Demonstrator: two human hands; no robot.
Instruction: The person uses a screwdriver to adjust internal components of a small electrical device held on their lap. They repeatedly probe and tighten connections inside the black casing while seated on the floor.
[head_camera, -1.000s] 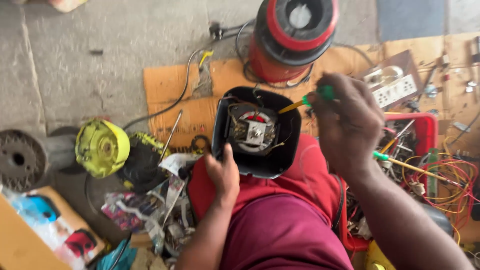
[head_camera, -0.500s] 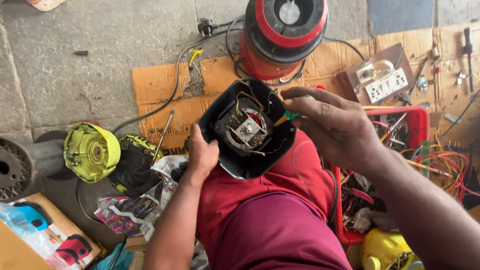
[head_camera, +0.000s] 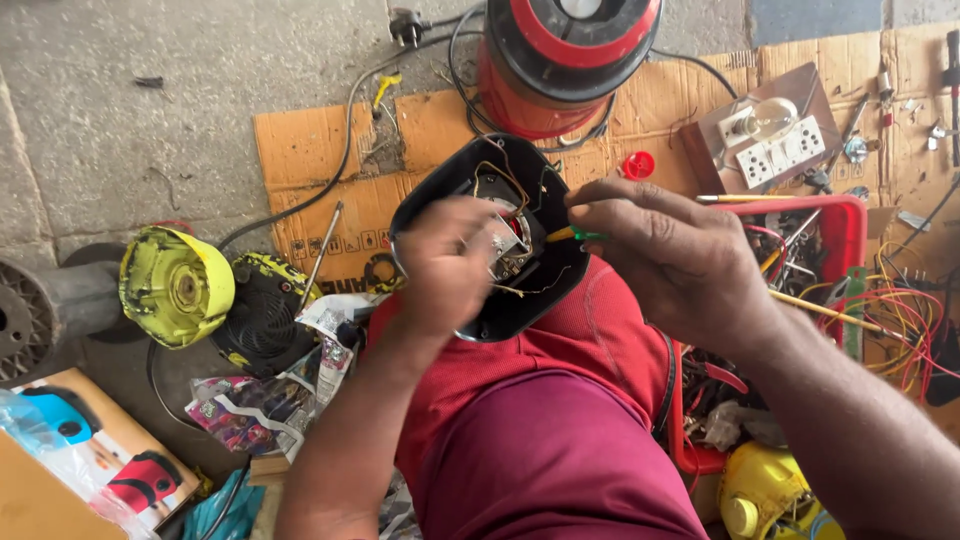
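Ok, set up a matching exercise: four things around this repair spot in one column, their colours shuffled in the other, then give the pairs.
Things:
1. Open appliance base on the lap
2. Round fan housing
3. Parts tray
4. Socket block

Colours:
A. white
B. black
C. red
D. yellow-green

Pairs: 1-B, 2-D, 3-C, 4-A

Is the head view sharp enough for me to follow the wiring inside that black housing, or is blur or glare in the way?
Head view: even daylight, no harsh glare; left hand motion-blurred, covering part of the open black plastic appliance housing; right hand and thin green-handled tool fairly sharp; fine wires hard to trace.
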